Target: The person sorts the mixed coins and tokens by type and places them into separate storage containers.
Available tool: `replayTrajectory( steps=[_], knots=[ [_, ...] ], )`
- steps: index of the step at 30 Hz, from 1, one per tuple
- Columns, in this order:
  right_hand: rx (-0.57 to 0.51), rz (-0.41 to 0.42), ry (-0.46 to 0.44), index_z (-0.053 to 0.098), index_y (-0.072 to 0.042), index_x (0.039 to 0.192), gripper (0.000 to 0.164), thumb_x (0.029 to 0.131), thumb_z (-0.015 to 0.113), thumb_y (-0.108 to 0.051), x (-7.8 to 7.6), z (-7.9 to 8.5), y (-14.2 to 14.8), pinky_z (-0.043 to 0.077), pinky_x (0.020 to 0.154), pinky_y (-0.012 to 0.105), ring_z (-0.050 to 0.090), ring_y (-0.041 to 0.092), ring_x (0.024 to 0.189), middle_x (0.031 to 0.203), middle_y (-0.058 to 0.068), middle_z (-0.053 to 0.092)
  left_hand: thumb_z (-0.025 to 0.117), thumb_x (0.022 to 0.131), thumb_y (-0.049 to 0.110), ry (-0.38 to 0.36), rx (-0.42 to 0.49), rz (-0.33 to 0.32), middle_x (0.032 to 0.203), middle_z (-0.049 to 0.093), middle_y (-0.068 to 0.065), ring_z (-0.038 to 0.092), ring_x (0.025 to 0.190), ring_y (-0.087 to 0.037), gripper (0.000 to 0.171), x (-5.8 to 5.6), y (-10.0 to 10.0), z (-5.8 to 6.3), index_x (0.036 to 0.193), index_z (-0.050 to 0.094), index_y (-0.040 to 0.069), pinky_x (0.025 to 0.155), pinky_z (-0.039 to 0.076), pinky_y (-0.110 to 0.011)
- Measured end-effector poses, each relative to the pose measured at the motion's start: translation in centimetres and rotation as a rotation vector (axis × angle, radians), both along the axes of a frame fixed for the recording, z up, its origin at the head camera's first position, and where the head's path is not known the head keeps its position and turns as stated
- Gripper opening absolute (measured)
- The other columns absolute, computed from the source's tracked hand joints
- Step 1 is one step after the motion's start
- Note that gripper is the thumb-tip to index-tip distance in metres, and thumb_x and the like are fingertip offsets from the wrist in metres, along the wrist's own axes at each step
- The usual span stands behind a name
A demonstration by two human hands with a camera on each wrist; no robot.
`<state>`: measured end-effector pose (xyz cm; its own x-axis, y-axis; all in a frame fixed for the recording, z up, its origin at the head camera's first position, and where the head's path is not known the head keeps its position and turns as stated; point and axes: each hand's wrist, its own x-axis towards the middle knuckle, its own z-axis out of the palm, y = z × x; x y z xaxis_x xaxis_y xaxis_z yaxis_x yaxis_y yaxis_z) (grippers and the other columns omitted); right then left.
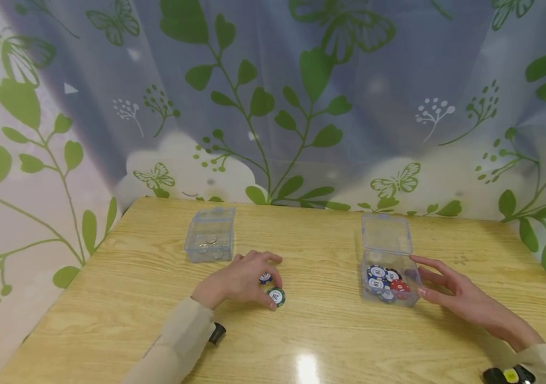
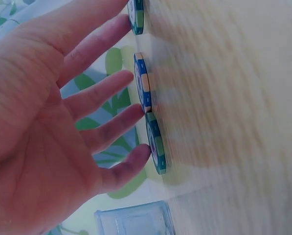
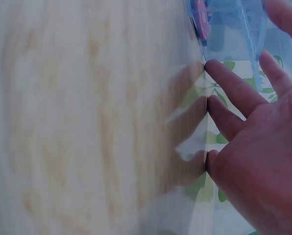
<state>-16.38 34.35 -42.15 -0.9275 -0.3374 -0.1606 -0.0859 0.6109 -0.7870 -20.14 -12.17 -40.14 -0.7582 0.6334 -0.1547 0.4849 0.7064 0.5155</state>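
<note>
My left hand [image 1: 246, 280] reaches down over several poker chips on the table. Thumb and index finger are at the edge of a green poker chip [image 1: 276, 297], which lies flat. A blue poker chip [image 1: 265, 278] is partly covered by the fingers; the left wrist view also has a second green chip [image 2: 155, 143] by the little finger. My right hand [image 1: 462, 293] touches the right side of a clear plastic box [image 1: 413, 277] with thumb and index finger, its other fingertips on the table. Inside are blue poker chips [image 1: 377, 272] and a red poker chip [image 1: 400, 288].
Another clear box [image 1: 209, 255], lid raised, stands to the left with a few small round, pale pieces inside. The right box's lid [image 1: 387, 234] leans open backward. A leaf-printed curtain [image 1: 273, 106] hangs behind the wooden table [image 1: 321, 330].
</note>
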Motion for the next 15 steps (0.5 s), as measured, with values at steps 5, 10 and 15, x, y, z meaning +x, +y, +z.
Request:
replayTrajectory(
  steps=[5,10,15],
  knots=[
    [0.000,0.002,0.017,0.022,-0.015,0.163,0.068,0.106,0.057,-0.027,0.00,0.05,-0.03,0.043,0.097,0.075,0.027,0.063,0.144,0.159,0.039,0.029,0.090,0.079,0.032,0.020,0.007,0.011,0.153,0.051,-0.003,0.042,0.141,-0.037,0.025,-0.01,0.19,0.03,0.097,0.071,0.029,0.110,0.027,-0.069],
    [-0.010,0.001,0.014,0.022,-0.016,0.163,0.068,0.106,0.057,-0.027,0.08,-0.04,0.00,0.045,0.097,0.072,0.028,0.062,0.144,0.160,0.038,0.029,0.088,0.081,0.029,0.103,0.012,-0.005,0.126,0.066,0.004,0.056,0.124,-0.026,0.029,0.20,0.52,0.20,0.102,0.068,0.027,0.105,0.034,-0.063],
    [-0.008,0.001,0.003,0.022,-0.014,0.163,0.068,0.106,0.057,-0.028,0.05,0.06,0.02,0.047,0.098,0.069,0.027,0.062,0.144,0.160,0.038,0.028,0.084,0.084,0.023,0.214,0.008,-0.017,0.100,0.072,0.008,0.065,0.095,-0.013,0.026,0.19,0.85,0.27,0.104,0.068,0.023,0.095,0.042,-0.048]
  ],
)
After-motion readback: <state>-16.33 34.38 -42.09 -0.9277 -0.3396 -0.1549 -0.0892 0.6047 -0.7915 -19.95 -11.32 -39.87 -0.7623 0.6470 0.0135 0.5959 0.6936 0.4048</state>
